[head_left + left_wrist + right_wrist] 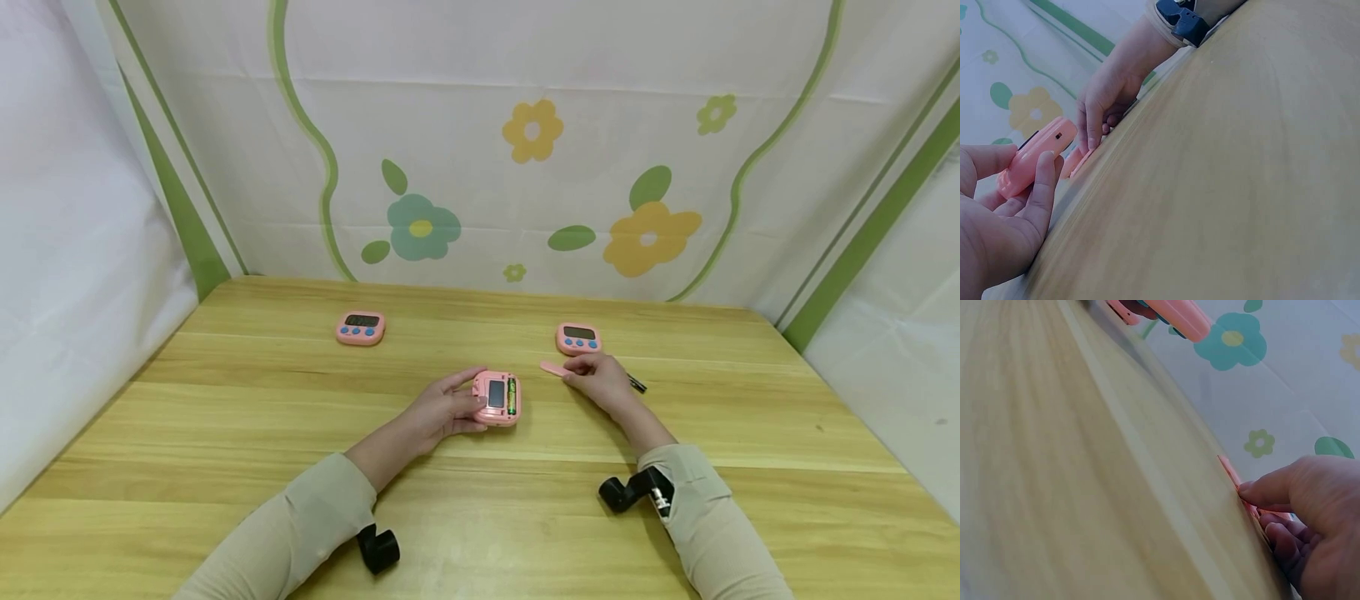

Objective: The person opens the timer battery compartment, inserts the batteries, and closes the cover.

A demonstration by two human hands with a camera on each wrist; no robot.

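My left hand (438, 412) grips a pink digital timer (484, 416) with its back turned up. In the timer's uncovered slot lies a green battery (512, 396), next to a dark rectangular patch on the back. In the left wrist view the timer (1038, 155) shows edge-on between thumb and fingers, raised over the table. My right hand (602, 385) pinches a thin pink battery cover (552, 368) low at the tabletop. The right wrist view shows thumb and fingertips on the cover (1230, 472), its free end pointing away from the hand.
Two more pink timers with blue buttons stand face-up on the wooden table (480, 517): one timer (361, 328) at the back left, another timer (578, 338) just beyond my right hand. A black stick-shaped piece (637, 383) lies beside that hand. A flowered cloth (465, 150) hangs behind.
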